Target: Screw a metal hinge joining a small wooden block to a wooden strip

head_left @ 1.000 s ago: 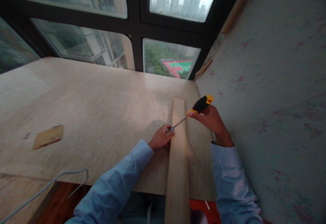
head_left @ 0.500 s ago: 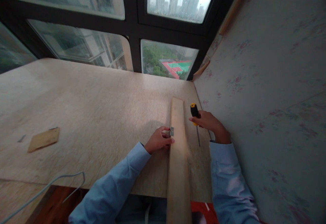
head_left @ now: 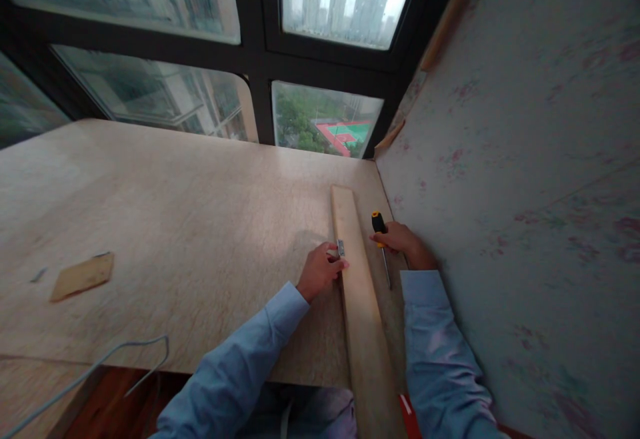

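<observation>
Two hands: right side of table [head_left: 175, 226].
Left hand [head_left: 320, 270]: pinching metal fitting [head_left: 341, 248] at slat [head_left: 359, 286].
Right hand [head_left: 401, 239]: curled on screwdriver [head_left: 379, 222], now laid flat right of slat, off the fitting.

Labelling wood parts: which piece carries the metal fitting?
The long plank beside the wall, with the left hand at its small metal fitting; the small flat offcut lies alone far left.

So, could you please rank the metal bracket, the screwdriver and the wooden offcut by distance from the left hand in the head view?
1. Metal bracket: at the left hand, on the plank.
2. Screwdriver: right, beyond the plank.
3. Wooden offcut: far left.
</observation>
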Demonstrator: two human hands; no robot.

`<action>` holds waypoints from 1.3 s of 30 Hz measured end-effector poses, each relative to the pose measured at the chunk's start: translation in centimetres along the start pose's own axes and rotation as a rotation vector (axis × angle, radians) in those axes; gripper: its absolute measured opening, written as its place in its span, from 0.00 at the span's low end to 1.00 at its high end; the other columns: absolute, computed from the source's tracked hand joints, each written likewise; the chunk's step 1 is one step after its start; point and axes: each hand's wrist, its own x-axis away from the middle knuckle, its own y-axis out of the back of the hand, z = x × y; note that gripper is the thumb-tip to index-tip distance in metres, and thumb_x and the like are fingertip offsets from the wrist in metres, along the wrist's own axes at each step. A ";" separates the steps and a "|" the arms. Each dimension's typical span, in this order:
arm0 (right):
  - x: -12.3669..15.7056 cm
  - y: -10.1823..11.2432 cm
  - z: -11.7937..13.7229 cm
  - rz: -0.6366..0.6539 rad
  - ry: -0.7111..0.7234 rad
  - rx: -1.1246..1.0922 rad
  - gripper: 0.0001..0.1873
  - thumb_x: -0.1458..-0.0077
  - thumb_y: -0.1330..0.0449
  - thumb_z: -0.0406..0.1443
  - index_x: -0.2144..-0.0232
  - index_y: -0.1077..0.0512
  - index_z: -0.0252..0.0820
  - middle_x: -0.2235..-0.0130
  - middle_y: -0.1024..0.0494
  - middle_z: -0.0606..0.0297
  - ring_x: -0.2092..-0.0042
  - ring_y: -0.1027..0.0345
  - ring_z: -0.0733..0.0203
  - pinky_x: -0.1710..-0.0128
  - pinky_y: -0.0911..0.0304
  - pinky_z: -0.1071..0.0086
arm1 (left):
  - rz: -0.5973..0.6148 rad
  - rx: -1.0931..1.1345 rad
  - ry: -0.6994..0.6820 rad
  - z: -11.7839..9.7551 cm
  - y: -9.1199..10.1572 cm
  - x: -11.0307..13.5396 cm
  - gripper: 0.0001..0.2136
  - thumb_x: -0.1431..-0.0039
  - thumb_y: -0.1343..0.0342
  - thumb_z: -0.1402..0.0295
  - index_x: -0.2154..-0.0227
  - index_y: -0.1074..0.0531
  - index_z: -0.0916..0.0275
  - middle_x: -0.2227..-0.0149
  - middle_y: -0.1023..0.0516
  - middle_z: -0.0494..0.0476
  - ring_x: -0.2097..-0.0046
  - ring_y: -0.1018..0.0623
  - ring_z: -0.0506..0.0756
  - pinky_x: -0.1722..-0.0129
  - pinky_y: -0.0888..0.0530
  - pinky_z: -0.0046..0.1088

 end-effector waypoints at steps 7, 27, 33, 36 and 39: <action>-0.6 -0.8 -0.9 0.075 -0.052 -0.040 0.13 0.48 0.36 0.39 0.71 0.26 0.31 0.81 0.26 0.64 0.80 0.32 0.65 0.80 0.37 0.74 | -0.066 -0.351 -0.137 -0.8 0.1 -0.5 0.20 0.50 0.38 0.70 0.53 0.28 0.64 0.67 0.20 0.58 0.64 0.20 0.57 0.65 0.25 0.30; -0.1 -0.7 -0.7 0.136 -0.074 -0.048 0.17 0.49 0.34 0.43 0.76 0.26 0.32 0.84 0.28 0.64 0.82 0.33 0.65 0.80 0.36 0.73 | -0.235 -0.882 -0.118 -2.8 -2.2 1.7 0.20 0.40 0.48 0.69 0.44 0.35 0.59 0.58 0.20 0.64 0.56 0.21 0.63 0.58 0.29 0.35; 0.0 0.1 -1.0 -0.006 -0.034 0.059 0.15 0.49 0.35 0.43 0.69 0.25 0.34 0.76 0.23 0.60 0.76 0.29 0.63 0.78 0.40 0.74 | -0.201 -0.672 -0.165 -1.9 -0.8 1.5 0.21 0.40 0.45 0.62 0.45 0.34 0.61 0.59 0.19 0.64 0.55 0.21 0.62 0.56 0.28 0.35; 0.1 0.3 -0.9 -0.049 -0.006 0.114 0.14 0.49 0.35 0.42 0.67 0.25 0.36 0.73 0.21 0.58 0.72 0.27 0.61 0.77 0.41 0.73 | -0.199 -0.585 -0.205 -1.1 1.0 1.6 0.22 0.42 0.43 0.63 0.45 0.33 0.63 0.58 0.19 0.64 0.54 0.21 0.61 0.54 0.28 0.35; -0.2 0.1 -1.3 -0.076 0.034 0.169 0.12 0.50 0.35 0.39 0.67 0.25 0.36 0.67 0.20 0.55 0.66 0.25 0.56 0.73 0.40 0.72 | -0.226 -0.522 -0.229 -0.5 3.9 2.3 0.20 0.43 0.43 0.66 0.47 0.31 0.63 0.57 0.19 0.63 0.55 0.20 0.58 0.53 0.28 0.33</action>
